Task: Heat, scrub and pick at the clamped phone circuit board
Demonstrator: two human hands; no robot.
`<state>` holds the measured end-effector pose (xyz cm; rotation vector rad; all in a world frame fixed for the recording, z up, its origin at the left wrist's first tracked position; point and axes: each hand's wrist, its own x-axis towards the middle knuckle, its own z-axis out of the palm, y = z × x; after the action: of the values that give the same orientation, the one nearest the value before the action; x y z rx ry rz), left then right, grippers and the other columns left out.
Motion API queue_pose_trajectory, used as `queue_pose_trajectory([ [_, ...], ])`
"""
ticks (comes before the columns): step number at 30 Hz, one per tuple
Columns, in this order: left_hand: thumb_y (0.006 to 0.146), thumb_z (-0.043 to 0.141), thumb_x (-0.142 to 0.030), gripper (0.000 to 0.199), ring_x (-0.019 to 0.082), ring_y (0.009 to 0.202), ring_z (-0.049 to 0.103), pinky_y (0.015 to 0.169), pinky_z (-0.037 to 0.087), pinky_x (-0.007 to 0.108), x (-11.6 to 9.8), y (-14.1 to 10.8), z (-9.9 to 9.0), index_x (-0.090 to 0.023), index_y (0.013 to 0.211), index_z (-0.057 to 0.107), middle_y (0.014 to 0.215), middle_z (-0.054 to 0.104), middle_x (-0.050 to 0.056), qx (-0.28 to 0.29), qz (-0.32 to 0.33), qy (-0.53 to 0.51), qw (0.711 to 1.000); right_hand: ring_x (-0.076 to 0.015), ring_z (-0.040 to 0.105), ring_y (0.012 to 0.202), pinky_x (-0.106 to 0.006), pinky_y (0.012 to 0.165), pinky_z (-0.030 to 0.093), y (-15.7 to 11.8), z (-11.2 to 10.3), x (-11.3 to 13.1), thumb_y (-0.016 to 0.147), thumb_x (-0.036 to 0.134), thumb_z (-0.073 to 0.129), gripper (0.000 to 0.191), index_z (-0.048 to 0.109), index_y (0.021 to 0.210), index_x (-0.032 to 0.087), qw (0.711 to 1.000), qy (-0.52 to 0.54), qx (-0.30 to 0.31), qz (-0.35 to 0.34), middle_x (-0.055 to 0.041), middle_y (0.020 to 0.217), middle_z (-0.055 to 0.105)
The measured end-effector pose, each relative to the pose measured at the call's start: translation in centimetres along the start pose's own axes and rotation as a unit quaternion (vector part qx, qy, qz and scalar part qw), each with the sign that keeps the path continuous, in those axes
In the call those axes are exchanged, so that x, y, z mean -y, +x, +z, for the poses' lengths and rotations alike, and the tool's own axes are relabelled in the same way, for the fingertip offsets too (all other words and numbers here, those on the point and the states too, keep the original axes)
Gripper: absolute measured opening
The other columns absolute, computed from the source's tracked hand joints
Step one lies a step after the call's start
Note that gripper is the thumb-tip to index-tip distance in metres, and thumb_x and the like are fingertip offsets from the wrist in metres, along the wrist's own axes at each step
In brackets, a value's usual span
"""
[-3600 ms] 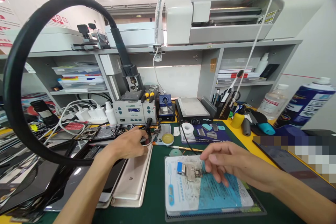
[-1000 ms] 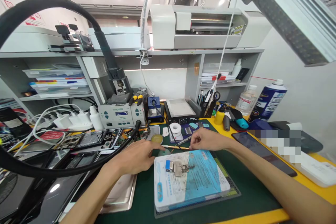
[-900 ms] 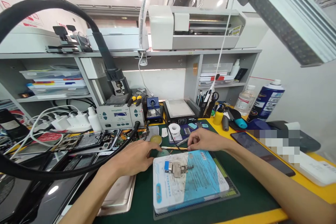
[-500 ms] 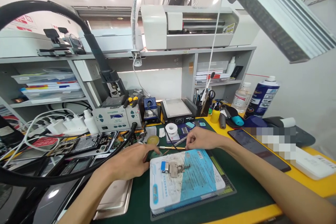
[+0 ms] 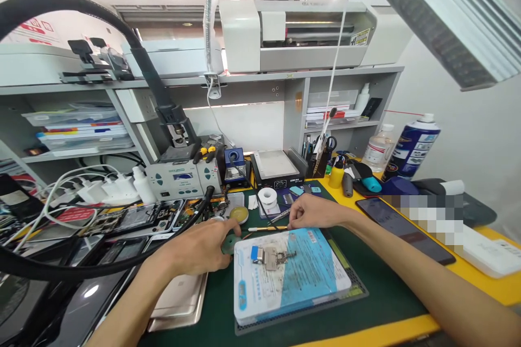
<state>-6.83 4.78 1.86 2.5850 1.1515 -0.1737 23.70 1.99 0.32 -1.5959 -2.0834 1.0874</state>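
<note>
My left hand (image 5: 199,246) reaches in from the left, its thumb and index finger closed around a green round spool (image 5: 230,244) beside the box. A thin copper-coloured strip shows just right of the spool. My right hand (image 5: 311,211) is curled with its fingertips together, at the right end of a thin yellow-and-white stick (image 5: 266,229); what it pinches is hidden. Between my forearms lies a blue-and-white box (image 5: 293,287), with a small metal phone part (image 5: 271,258) bearing a blue tab on top of it.
A white wire reel (image 5: 267,197) and an open tin of yellow paste (image 5: 239,214) stand behind the hands. A black hose (image 5: 122,270) arcs across the left side over several phones. A dark phone (image 5: 402,230) lies on the right.
My left hand has drawn slightly left and down, and the green spool has moved left with it, showing more clearly. The right hand keeps its pose; the view has shifted a little.
</note>
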Motion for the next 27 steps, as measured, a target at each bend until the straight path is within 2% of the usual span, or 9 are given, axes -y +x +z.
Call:
queue_pose_trajectory([
  [3,0.077,0.063,-0.032,0.046,0.026,0.084,0.067,0.071,0.049,0.031,0.0,-0.1,0.0,-0.023,0.123,0.066,0.093,0.07,0.006,0.0,-0.019,0.011,1.0,-0.022,0.071,0.076,-0.026,0.062,0.049,0.0,0.0,0.0,0.078,0.029,0.071,0.021,0.081,0.08,0.011,1.0,0.0,0.002,-0.001,-0.0108,0.086,0.081],
  [10,0.074,0.066,-0.039,0.028,0.031,0.084,0.07,0.065,0.045,0.034,-0.8,-0.5,-0.2,-0.022,0.096,0.072,0.091,0.075,0.01,-0.014,-0.033,0.029,0.999,-0.0219,0.071,0.074,-0.026,0.061,0.048,0.0,-0.1,0.2,0.076,0.026,0.071,0.019,0.082,0.079,0.011,1.0,-0.003,0.008,0.003,-0.0103,0.083,0.081],
  [13,0.078,0.06,-0.034,0.021,0.03,0.079,0.069,0.062,0.042,0.033,-0.9,-0.6,-0.3,-0.023,0.09,0.074,0.084,0.074,0.009,-0.036,-0.039,0.035,0.998,-0.0219,0.071,0.074,-0.026,0.061,0.048,0.0,0.0,0.1,0.076,0.026,0.071,0.019,0.082,0.08,0.011,1.0,-0.002,0.003,0.001,-0.0104,0.083,0.081],
  [18,0.086,0.048,-0.024,0.027,0.026,0.073,0.067,0.062,0.039,0.032,-0.2,-0.6,-0.8,-0.023,0.088,0.076,0.079,0.073,0.008,-0.064,-0.037,0.037,0.997,-0.0217,0.071,0.076,-0.025,0.062,0.049,0.0,-0.1,-0.3,0.079,0.033,0.072,0.024,0.082,0.082,0.011,1.0,0.005,0.004,-0.007,-0.0104,0.084,0.081],
  [21,0.089,0.045,-0.022,0.027,0.023,0.07,0.064,0.063,0.039,0.032,0.2,-0.7,-1.3,-0.022,0.083,0.072,0.076,0.071,0.006,-0.08,-0.032,0.029,0.996,-0.0219,0.072,0.075,-0.025,0.061,0.049,0.0,-0.1,-0.4,0.079,0.034,0.073,0.025,0.082,0.081,0.011,1.0,0.006,0.003,-0.009,-0.0107,0.084,0.081],
  [24,0.088,0.045,-0.022,0.024,0.023,0.08,0.065,0.07,0.043,0.031,0.6,-1.1,-1.6,-0.021,0.083,0.069,0.088,0.072,0.006,-0.087,-0.033,0.018,0.996,-0.0224,0.072,0.075,-0.026,0.062,0.05,0.1,0.0,-0.7,0.08,0.037,0.074,0.026,0.082,0.081,0.011,1.0,0.005,0.0,-0.011,-0.0107,0.083,0.081],
  [27,0.085,0.052,-0.025,0.023,0.024,0.096,0.067,0.079,0.046,0.031,0.6,-1.4,-1.6,-0.021,0.098,0.071,0.106,0.072,0.007,-0.066,-0.041,0.005,0.997,-0.0226,0.072,0.076,-0.026,0.063,0.05,0.1,0.1,-1.0,0.082,0.038,0.073,0.027,0.081,0.082,0.013,1.0,0.003,-0.003,-0.017,-0.0106,0.084,0.081],
])
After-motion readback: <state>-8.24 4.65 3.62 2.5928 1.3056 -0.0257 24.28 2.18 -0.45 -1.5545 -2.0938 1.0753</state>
